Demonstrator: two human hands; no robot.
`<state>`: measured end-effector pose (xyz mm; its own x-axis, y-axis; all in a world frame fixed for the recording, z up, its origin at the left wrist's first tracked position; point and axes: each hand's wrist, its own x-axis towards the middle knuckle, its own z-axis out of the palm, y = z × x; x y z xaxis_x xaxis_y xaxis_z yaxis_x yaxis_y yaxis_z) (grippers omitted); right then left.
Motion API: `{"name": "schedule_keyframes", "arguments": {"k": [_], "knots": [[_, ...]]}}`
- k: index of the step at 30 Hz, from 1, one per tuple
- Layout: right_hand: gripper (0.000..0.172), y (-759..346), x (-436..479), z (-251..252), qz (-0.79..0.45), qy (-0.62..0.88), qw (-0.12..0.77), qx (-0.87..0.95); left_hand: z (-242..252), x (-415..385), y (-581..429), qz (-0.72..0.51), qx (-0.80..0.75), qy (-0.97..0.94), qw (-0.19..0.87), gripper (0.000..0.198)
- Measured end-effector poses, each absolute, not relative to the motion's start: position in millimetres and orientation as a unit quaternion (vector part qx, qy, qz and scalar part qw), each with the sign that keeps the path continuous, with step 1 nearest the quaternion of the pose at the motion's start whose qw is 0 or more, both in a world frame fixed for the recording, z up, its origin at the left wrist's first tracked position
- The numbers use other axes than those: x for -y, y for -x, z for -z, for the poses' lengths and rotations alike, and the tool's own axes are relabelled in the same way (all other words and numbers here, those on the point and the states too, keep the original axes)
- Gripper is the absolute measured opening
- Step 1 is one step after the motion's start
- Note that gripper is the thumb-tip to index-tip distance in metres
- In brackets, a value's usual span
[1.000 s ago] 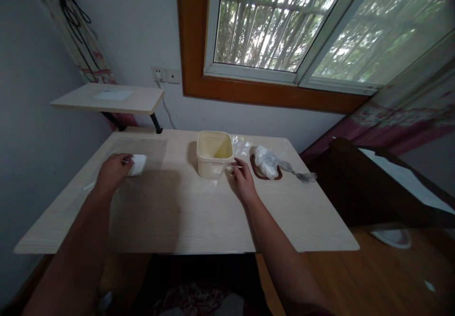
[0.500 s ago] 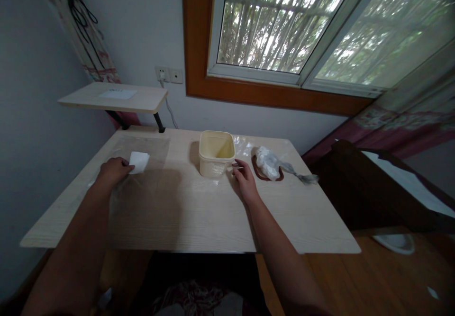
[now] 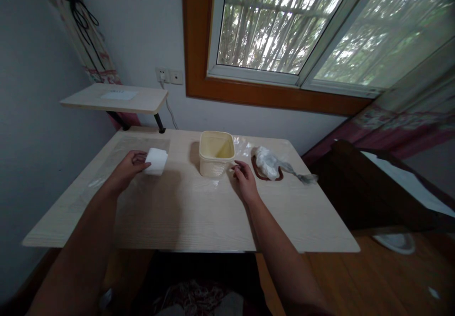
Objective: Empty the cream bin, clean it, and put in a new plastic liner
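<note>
My left hand (image 3: 128, 168) grips a folded white cloth (image 3: 155, 160) just above the left part of the pale wooden table (image 3: 199, 212). A cream plastic basket (image 3: 216, 153) stands open at the table's middle back. My right hand (image 3: 244, 178) rests on the table right beside the basket, fingers curled against its lower right corner. A crumpled clear plastic bag (image 3: 270, 162) lies on a brown ring-shaped thing (image 3: 263, 176) just right of that hand.
A clear plastic sheet (image 3: 117, 157) covers the table's left side. A small shelf (image 3: 115, 99) juts from the wall at the back left, with wall sockets (image 3: 168, 75) beside it. A dark wooden furniture piece (image 3: 373, 188) stands to the right.
My left hand has lifted the white cloth and carried it right, toward the basket. My right hand has stayed beside the basket.
</note>
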<state>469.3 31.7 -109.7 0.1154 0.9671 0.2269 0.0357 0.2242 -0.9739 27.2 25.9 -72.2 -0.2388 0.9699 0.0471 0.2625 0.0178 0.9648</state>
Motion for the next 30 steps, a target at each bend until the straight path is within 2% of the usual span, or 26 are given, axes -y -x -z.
{"name": "schedule_keyframes", "arguments": {"k": [7, 12, 21, 27, 30], "knots": [[0.027, -472, -24, 106, -0.375, 0.496, 0.586, 0.52, 66, -12, -82, -0.48, -0.545, -0.529, 0.439, 0.065], [0.027, -471, -18, 104, -0.343, 0.492, 0.57, 0.562, 60, -9, -112, -0.452, -0.515, -0.567, 0.457, 0.059], [0.035, -468, -10, 97, -0.269, 0.453, 0.481, 0.701, 57, 0, -162, -0.338, -0.497, -0.688, 0.407, 0.036], [0.023, -459, -4, 91, -0.298, 0.35, 0.416, 0.784, 74, 0, -195, -0.396, -0.469, -0.678, 0.404, 0.04], [0.025, -453, -3, 93, -0.308, 0.328, 0.391, 0.803, 81, -2, -206, -0.424, -0.472, -0.643, 0.428, 0.043]]}}
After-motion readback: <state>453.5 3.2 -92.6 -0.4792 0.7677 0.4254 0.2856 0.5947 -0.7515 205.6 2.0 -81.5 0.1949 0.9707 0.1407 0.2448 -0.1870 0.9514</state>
